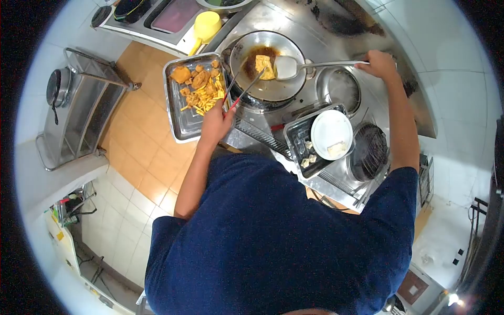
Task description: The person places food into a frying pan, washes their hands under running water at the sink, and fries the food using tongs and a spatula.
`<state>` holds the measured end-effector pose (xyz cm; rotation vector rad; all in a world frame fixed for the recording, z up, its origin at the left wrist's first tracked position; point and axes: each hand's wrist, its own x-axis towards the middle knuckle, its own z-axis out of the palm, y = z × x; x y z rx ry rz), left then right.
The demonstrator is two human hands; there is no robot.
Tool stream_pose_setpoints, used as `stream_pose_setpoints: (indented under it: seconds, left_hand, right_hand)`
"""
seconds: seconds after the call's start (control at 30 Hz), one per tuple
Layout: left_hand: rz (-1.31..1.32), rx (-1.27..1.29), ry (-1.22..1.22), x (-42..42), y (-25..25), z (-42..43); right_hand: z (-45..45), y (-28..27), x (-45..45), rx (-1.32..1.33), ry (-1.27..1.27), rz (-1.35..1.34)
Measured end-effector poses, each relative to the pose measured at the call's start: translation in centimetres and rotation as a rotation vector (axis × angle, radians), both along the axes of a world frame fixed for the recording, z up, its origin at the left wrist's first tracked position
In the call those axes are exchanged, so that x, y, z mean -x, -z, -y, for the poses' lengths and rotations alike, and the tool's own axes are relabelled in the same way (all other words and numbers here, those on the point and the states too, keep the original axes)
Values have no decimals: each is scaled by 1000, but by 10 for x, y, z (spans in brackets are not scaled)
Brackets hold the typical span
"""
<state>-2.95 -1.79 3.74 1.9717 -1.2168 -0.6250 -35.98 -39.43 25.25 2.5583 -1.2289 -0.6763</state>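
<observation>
My left hand [218, 122] is closed round red-handled tongs [244, 94], whose two arms stand apart over a wok [294, 50]. One tong tip is against a golden fried piece of food [264, 66] in the brown oil [254, 59]. From the other side, my right hand [379, 64] grips the long handle of a wok spatula [286, 67]. The spatula's blade is beside the same piece, at its right edge. Close to my left hand, a metal tray [176, 116] holds fried chunks [199, 80] and yellow strips [207, 100].
A dark tray [296, 139] on the counter carries a white plate [332, 128] and pale pieces. Behind it are a round metal lid or pan [338, 86] and a dark round burner or grate [369, 152]. A yellow ladle [207, 27] lies top left; a wheeled metal rack [89, 107] stands left.
</observation>
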Motion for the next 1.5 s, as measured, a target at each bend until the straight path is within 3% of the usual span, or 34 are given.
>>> stream_pose_setpoints:
  seconds: [0.23,0.43,0.6,0.67,0.73,0.8,0.87,0.93,1.0,1.1,1.2,1.23,1.5]
  left_hand:
    - [-18,28,-15,-5,2,-4]
    - [-83,-48,-4,-4,2,-7]
    - [-261,-56,-27,-8,-2,-14]
    - [-389,-55,-42,-10,2,-17]
    - [-453,-68,-65,-11,9,-18]
    - [-540,-53,-76,-8,17,-19]
    - [-450,-34,-41,-9,5,-16]
    - [-324,-90,21,-12,4,-13]
    - [-172,-97,75,-13,0,-8]
    - [22,-78,175,-17,-5,3]
    - [151,-81,268,-15,-5,16]
    - [150,-132,291,-13,-8,21]
    - [254,-67,301,10,8,65]
  right_hand:
    - [11,-24,4,25,81,-18]
    - [-14,9,33,94,12,77]
    - [-107,19,53,7,401,113]
    - [-144,68,91,23,394,349]
    - [-193,118,111,-233,547,531]
    - [-259,88,54,-904,1142,949]
    - [-299,105,42,-919,1120,1016]
    - [-332,143,39,-735,838,1162]
    - [-351,145,23,-780,878,1265]
    - [-360,133,-5,-710,915,1102]
    - [-371,186,1,-357,572,1109]
    - [-368,166,-9,-470,761,1047]
    - [-368,172,-7,-331,708,1154]
